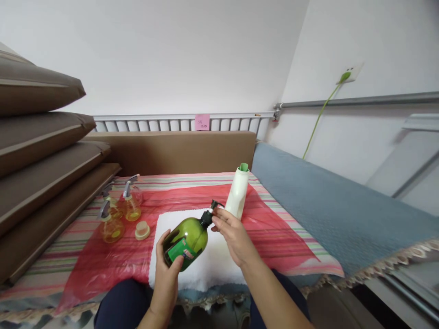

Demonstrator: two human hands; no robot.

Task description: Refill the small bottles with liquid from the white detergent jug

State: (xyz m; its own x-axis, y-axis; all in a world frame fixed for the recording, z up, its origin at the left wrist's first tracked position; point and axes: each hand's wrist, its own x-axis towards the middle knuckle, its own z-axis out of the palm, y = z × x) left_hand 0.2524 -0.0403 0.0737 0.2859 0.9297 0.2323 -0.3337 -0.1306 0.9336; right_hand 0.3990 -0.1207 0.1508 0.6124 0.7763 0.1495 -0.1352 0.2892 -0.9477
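My left hand [168,260] is wrapped round the lower body of a green see-through pump bottle [196,230] with a green label. The bottle tilts, its black pump top [207,217] pointing up to the right. At that pump top my right hand [229,227] has its fingers closed round the collar and nozzle; part of the pump is hidden by them. Just behind the right hand stands a white bottle [237,192] with a green spout in its open top. Under the pump bottle a white cloth [206,269] is spread.
Several clear spray bottles [132,208] with yellow liquid stand at the left, beside a pale round cap [142,230]. A red plastic sheet [274,228] covers the striped cloth. Stacked brown cushions [44,132] rise at the left; a blue padded side [329,196] is at the right.
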